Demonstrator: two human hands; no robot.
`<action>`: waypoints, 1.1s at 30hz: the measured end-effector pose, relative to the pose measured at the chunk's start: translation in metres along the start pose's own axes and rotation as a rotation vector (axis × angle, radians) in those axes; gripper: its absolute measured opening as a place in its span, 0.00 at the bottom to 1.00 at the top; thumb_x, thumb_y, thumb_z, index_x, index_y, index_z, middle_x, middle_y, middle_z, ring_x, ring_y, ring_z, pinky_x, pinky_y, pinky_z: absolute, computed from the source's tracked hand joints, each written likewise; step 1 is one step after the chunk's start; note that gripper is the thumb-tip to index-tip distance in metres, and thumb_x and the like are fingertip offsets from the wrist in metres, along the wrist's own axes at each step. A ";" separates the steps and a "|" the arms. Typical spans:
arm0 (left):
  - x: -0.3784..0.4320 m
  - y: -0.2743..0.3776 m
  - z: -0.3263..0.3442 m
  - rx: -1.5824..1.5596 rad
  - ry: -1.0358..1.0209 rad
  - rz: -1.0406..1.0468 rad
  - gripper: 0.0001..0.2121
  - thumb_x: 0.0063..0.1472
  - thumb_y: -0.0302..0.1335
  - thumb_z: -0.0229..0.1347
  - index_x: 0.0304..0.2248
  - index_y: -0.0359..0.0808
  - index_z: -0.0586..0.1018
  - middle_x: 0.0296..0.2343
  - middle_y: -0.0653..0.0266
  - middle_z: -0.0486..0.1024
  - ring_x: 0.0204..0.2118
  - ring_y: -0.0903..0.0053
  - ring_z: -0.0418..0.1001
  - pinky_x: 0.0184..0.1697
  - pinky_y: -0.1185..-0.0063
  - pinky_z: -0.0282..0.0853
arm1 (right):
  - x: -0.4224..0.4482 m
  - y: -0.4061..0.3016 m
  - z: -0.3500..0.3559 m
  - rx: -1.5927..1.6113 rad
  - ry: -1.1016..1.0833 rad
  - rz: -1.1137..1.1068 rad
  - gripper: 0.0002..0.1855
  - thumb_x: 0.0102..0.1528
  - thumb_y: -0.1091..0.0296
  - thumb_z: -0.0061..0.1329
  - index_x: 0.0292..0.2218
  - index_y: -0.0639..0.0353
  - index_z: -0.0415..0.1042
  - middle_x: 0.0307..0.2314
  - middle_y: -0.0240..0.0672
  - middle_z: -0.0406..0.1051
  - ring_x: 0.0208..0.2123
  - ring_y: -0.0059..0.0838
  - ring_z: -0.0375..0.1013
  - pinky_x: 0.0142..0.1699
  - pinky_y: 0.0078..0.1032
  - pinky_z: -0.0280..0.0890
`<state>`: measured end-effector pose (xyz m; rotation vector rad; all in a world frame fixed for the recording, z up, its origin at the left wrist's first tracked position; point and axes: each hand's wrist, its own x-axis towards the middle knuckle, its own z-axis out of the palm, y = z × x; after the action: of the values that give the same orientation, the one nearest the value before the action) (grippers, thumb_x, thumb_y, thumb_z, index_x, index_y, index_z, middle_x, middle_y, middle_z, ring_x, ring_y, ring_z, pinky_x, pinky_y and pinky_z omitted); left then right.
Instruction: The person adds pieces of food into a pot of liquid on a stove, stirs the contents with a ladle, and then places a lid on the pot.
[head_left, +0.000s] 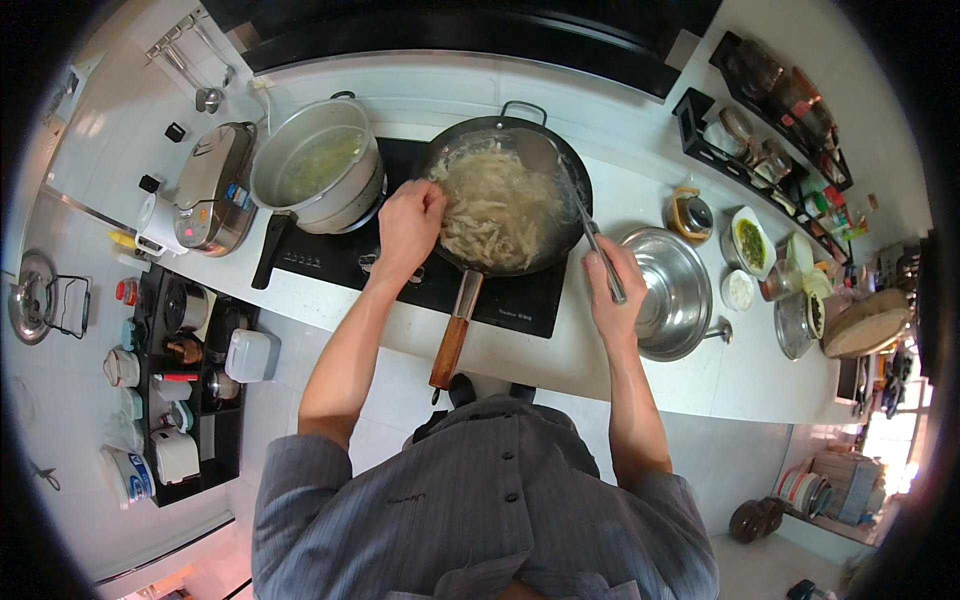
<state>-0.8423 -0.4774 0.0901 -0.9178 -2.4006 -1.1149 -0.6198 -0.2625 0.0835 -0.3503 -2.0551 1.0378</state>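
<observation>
My right hand (616, 283) grips the metal handle of a wok spatula (576, 191). Its broad blade lies in the far right part of a dark wok (576, 232). Inside the wok are pale strips of food (480, 217) in cloudy, bubbling liquid; I cannot tell what food it is. My left hand (411, 221) is at the wok's left rim with its fingers curled together. Whether something small is between those fingers is hidden. The wok sits on a black cooktop (517, 304), its wooden handle (448, 352) pointing towards me.
Left of the wok stands an open metal pot (360, 169) holding yellowish liquid, its black handle (274, 247) jutting forward. A rice cooker (217, 187) is beyond it. On the right are a steel basin (675, 292), a glass jar (688, 216) and a dish of chopped greens (750, 244).
</observation>
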 end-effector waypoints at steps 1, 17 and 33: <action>-0.010 -0.003 -0.001 -0.001 0.005 0.000 0.05 0.56 0.24 0.58 0.27 0.32 0.77 0.22 0.55 0.75 0.24 0.63 0.74 0.29 0.72 0.68 | 0.004 0.003 0.002 -0.001 -0.001 -0.005 0.12 0.54 0.76 0.55 0.42 0.68 0.76 0.28 0.41 0.73 0.30 0.30 0.73 0.37 0.24 0.66; -0.124 0.018 -0.009 -0.377 -0.042 -0.564 0.07 0.60 0.26 0.58 0.30 0.29 0.79 0.18 0.66 0.73 0.20 0.84 0.66 0.25 0.82 0.63 | -0.014 0.032 0.025 0.608 0.212 0.699 0.19 0.60 0.61 0.49 0.41 0.72 0.74 0.22 0.37 0.72 0.20 0.23 0.71 0.26 0.21 0.68; -0.152 0.024 0.006 -0.426 -0.051 -0.491 0.07 0.59 0.24 0.57 0.36 0.30 0.78 0.27 0.57 0.76 0.27 0.76 0.73 0.32 0.78 0.69 | -0.020 -0.025 -0.007 0.414 0.068 0.427 0.12 0.58 0.72 0.50 0.41 0.71 0.76 0.26 0.39 0.75 0.24 0.26 0.74 0.32 0.21 0.69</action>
<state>-0.7147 -0.5238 0.0181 -0.4704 -2.5507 -1.8517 -0.5996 -0.2851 0.0948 -0.6117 -1.6824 1.6471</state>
